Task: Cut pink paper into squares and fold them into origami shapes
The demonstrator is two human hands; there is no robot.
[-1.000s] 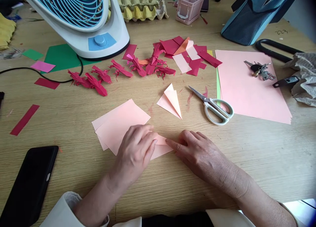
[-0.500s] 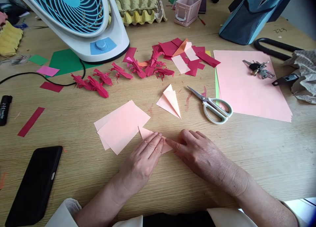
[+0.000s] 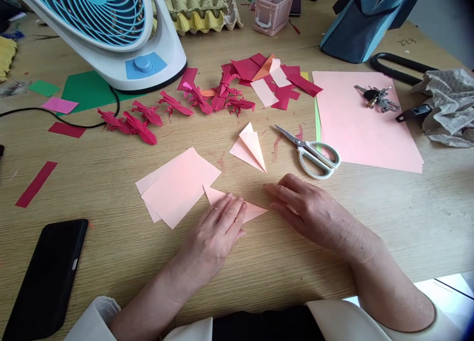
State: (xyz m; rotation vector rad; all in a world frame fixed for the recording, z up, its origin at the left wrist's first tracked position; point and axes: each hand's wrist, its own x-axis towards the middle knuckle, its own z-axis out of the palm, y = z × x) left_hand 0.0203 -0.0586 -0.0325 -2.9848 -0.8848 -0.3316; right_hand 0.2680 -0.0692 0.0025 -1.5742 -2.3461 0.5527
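My left hand [image 3: 218,227] lies flat over a folded triangle of light pink paper [image 3: 255,211], its fingertips pressing the paper to the table. The triangle's narrow tip sticks out to the right of the fingers. Off that tip, touching no paper, my right hand [image 3: 307,207] has its fingers loosely bent and a little apart. Two pink paper sheets [image 3: 181,183] overlap to the left of the triangle. Beyond it is another folded pink paper piece [image 3: 250,148]. White-handled scissors [image 3: 314,155] lie above my right hand, blades pointing up and left.
Red folded paper figures [image 3: 140,126] and red paper scraps [image 3: 281,94] spread across the back. A fan [image 3: 148,66] stands at the back left. Keys [image 3: 379,100] rest on large pink sheets [image 3: 370,138] at right. A black phone [image 3: 46,277] lies at front left.
My right hand has lifted off the folded triangle and moved up and right, uncovering its tip. My left hand stays on the paper. The whole view has shifted slightly.
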